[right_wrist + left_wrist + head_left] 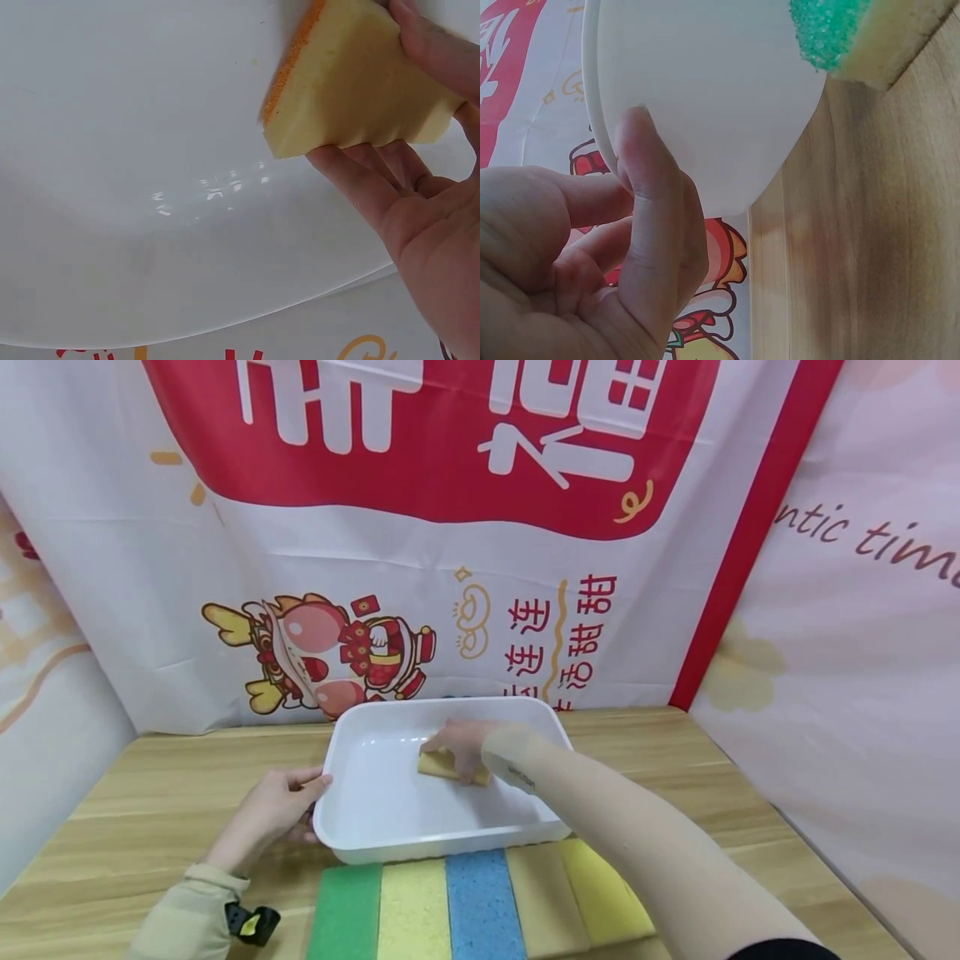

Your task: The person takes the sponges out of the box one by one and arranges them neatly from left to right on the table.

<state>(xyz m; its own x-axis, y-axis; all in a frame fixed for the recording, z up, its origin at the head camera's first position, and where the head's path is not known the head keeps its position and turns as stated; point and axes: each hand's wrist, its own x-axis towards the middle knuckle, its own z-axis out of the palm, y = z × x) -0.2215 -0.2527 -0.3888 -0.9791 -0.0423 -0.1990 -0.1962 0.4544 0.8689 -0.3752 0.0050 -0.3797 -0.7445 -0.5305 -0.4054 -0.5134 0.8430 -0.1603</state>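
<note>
A white rectangular basin [375, 793] stands on the wooden table near the back. My left hand [281, 806] grips its left rim, with the thumb on top and fingers beneath; the left wrist view shows the fingers [656, 217] against the basin wall [705, 97]. Inside the basin, my right hand [461, 745] holds a pale yellow sponge [442, 765] down on the floor. In the right wrist view that sponge [360, 82] has an orange layer on its underside, and the right hand [427, 180] pinches it between thumb and fingers.
In front of the basin lies a row of sponges: green [345, 910], pale yellow [414, 906], blue [486, 902], tan [547, 893] and bright yellow [607, 893]. The right forearm passes over the row's right end. A printed cloth [420, 543] hangs behind the table [97, 860].
</note>
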